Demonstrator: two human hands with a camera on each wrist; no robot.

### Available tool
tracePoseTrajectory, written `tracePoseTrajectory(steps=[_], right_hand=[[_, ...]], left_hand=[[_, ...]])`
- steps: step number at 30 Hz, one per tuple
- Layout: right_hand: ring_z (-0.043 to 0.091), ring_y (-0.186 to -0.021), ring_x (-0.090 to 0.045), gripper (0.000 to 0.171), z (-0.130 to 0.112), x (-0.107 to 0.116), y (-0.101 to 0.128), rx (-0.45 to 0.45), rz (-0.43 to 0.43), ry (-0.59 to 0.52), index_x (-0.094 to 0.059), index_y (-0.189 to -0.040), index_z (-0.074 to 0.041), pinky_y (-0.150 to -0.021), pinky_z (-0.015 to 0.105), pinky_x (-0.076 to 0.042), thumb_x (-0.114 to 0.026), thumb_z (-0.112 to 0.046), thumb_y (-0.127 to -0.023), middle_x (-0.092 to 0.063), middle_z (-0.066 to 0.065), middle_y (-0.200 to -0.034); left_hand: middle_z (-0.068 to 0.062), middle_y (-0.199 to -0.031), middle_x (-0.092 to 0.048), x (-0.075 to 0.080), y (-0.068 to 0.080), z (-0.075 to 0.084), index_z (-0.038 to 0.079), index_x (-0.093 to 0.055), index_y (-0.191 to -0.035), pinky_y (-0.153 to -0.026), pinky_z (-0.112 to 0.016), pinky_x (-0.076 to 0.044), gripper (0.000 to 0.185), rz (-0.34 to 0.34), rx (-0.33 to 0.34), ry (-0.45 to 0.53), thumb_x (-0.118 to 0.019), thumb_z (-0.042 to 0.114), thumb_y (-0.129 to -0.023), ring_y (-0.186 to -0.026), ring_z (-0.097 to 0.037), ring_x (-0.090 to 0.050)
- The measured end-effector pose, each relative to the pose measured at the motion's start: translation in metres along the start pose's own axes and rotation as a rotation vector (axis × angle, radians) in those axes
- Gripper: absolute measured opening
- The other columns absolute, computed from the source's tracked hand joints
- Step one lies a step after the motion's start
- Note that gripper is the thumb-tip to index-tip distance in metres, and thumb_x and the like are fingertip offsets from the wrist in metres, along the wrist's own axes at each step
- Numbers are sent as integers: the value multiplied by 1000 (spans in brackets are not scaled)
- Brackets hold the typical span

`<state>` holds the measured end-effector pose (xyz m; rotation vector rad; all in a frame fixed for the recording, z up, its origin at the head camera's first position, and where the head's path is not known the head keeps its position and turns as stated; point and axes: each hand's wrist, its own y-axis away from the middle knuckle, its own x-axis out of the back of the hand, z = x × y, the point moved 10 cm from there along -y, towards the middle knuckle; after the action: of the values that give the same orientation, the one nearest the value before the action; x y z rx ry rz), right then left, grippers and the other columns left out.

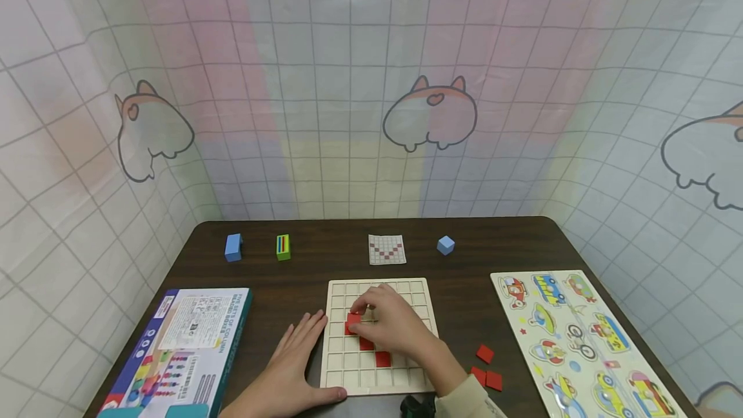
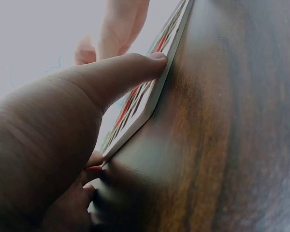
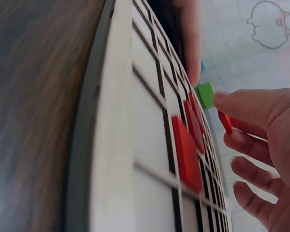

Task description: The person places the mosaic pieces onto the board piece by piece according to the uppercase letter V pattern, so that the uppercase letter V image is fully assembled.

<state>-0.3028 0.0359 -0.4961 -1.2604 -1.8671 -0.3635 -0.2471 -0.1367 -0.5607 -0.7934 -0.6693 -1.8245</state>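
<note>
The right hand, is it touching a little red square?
Touching. The right wrist view shows the right hand pinching a red square between its thumb and fingers.

Cannot read any word, number or brand with certainty. Can make out Latin capitals on the box (image 1: pixel 182 355) left of the grid board (image 1: pixel 342 360), running along the box edge nearest that board, too small to spell out. Find rows of fine print on the box's white panel (image 1: pixel 194 326), farther from the grid board, blurred past reading. Farthest from the grid board, on the box's purple strip (image 1: pixel 139 348), see a white label (image 1: pixel 164 306), likewise illegible.
</note>
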Motion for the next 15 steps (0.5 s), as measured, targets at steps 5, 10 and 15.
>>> tracePoseTrajectory(steps=[5, 10, 15], right_hand=[[15, -110, -64, 21, -9, -6, -8, 0, -21, 18, -82, -112, -24, -98, 35, -59, -90, -35, -96, -76, -12, -109], [13, -103, -61, 20, -14, -11, -16, 15, -20, 67, -82, -108, -24, -91, 30, -56, -91, -36, -94, -76, -11, -106], [11, -104, -61, 19, -12, -19, -23, 4, -27, 92, -83, -108, -25, -92, 31, -56, -90, -36, -95, -76, -13, -107]], left_hand=[[-5, -187, -24, -1, 0, -1, 17, -27, -178, -139, -71, -6, 140, -4, 4, 6, -84, 89, -73, -176, -39, -10], [-5, -187, -24, -1, -1, -1, 18, -27, -178, -139, -72, -6, 140, -7, 4, 5, -84, 90, -73, -176, -38, -10], [-5, -187, -24, -1, -1, -2, 19, -26, -179, -139, -72, -6, 139, -14, 7, 9, -84, 89, -73, -176, -38, -10]])
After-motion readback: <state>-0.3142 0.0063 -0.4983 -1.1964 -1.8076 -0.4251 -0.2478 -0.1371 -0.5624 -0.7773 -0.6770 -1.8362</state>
